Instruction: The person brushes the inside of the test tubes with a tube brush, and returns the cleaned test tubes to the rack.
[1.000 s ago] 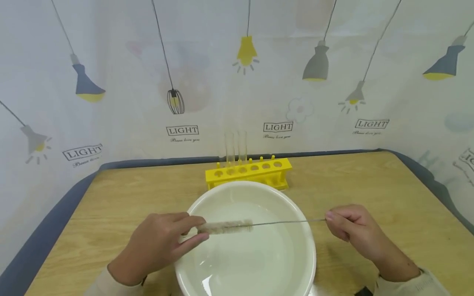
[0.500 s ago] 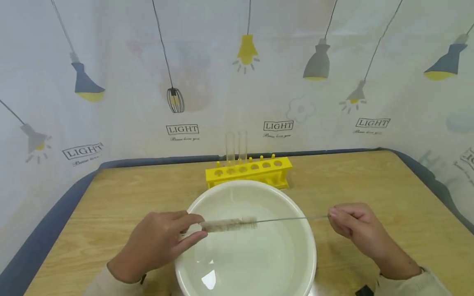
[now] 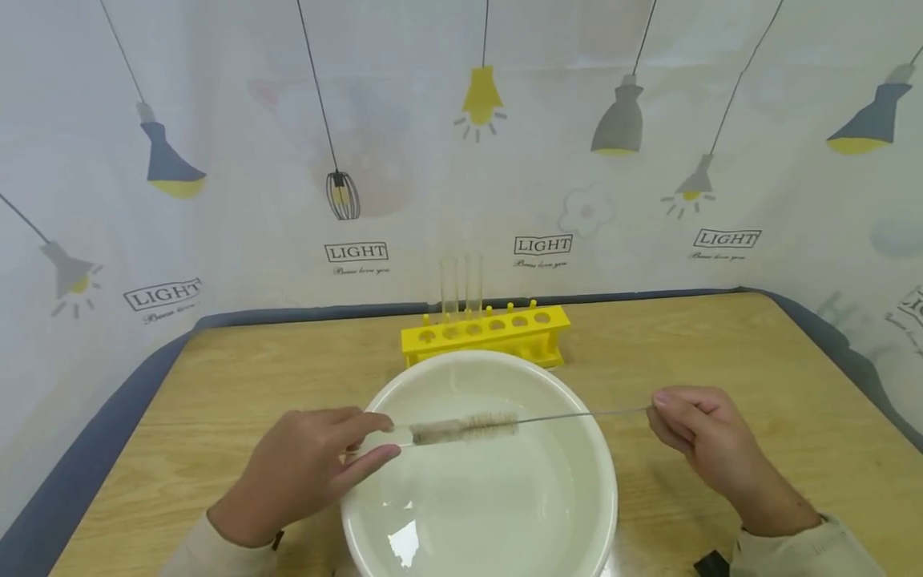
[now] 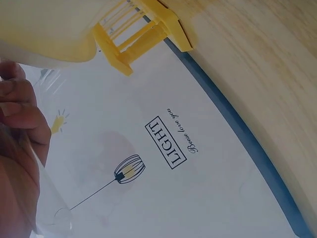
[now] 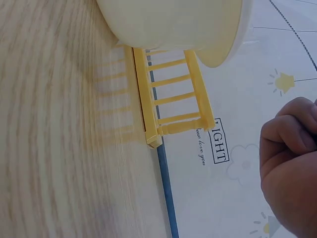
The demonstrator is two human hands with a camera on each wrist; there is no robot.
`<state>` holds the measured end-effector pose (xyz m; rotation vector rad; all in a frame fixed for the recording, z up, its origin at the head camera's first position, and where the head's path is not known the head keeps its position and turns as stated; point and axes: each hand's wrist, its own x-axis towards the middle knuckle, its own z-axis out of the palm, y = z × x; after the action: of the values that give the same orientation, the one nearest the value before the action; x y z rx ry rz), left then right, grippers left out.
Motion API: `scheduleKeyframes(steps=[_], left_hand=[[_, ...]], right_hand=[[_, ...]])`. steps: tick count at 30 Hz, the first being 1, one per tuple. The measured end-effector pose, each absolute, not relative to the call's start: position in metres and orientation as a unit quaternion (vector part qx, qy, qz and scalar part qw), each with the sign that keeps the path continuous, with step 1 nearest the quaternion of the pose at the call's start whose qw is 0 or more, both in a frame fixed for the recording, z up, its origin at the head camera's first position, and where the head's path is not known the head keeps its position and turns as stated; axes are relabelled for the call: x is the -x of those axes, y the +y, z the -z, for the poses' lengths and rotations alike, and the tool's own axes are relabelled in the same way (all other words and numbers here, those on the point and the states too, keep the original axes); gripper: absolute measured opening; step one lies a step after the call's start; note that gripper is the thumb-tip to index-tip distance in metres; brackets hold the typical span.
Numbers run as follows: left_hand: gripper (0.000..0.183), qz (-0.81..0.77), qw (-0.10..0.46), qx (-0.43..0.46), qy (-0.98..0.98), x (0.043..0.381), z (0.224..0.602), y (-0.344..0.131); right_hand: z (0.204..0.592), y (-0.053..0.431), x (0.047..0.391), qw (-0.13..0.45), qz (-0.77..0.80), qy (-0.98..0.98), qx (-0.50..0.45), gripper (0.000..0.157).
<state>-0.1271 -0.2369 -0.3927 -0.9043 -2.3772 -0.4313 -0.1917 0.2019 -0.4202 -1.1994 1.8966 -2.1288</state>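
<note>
A wood-grain tabletop (image 3: pixel 721 344) is passing for a small lab bench: beyond the left hand (image 3: pixel 306 465) and right hand (image 3: pixel 710 445), a yellow rack (image 3: pixel 486 330) is holding glass test tubes (image 3: pixel 473 292); between them, a bristle brush (image 3: pixel 490 425) is reaching into a clear tube (image 3: pixel 398 437). Farther off, a lamp-printed backdrop (image 3: pixel 433 160) is looking homely.

The bottom edge of the head view cuts off the near side of the white basin (image 3: pixel 610 481). Over the basin's left rim, the left hand (image 3: pixel 310 461) hides part of the glass test tube (image 3: pixel 401 436); to the basin's right, the right hand (image 3: pixel 710 437) conceals the wire end of the test tube brush (image 3: pixel 493 425). The basin covers the lower front of the yellow test tube rack (image 3: pixel 505 324) behind it. A black object (image 3: pixel 712 564), right of the basin, is cropped beyond recognition.
</note>
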Motion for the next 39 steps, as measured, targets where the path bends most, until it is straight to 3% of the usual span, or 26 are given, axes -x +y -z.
scheduleKeyframes(steps=[15, 22, 39], left_hand=[[0.036, 0.143, 0.291, 0.336, -0.884, 0.125, 0.389, -0.24], [0.045, 0.121, 0.307, 0.327, -0.886, 0.124, 0.387, -0.243], [0.045, 0.121, 0.316, 0.336, -0.879, 0.126, 0.385, -0.241]], right_hand=[[0.427, 0.208, 0.199, 0.033, 0.709, 0.59, 0.386, 0.047], [0.427, 0.21, 0.203, 0.026, 0.725, 0.581, 0.369, 0.047], [0.424, 0.21, 0.201, 0.054, 0.734, 0.572, 0.361, 0.045]])
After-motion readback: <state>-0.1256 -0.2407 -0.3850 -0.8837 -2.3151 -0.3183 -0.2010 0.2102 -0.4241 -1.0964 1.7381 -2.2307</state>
